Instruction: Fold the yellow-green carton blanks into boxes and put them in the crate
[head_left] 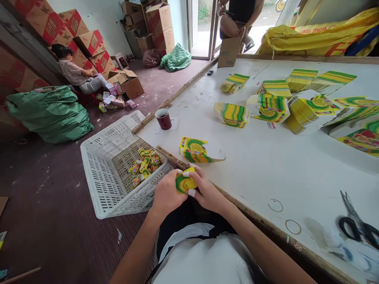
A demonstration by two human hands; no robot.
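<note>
Between both hands, just off the table's front edge, is a small yellow and green printed carton (184,184). My left hand (168,193) is closed round its left side. My right hand (205,189) grips it from the right, with white tape on several fingertips. Right behind the hands, a small stack of flat printed cartons (194,149) lies on the table. To the left, a white plastic basket (102,211) holds several folded yellow and green cartons (145,163).
On the white table (237,169) are a dark red mug (163,119), more carton stacks (268,108), black-handled scissors (355,221) and rubber bands (293,226). A seated person (79,73) is at the far left by green sacks (50,112); another person (241,19) sits near the doorway.
</note>
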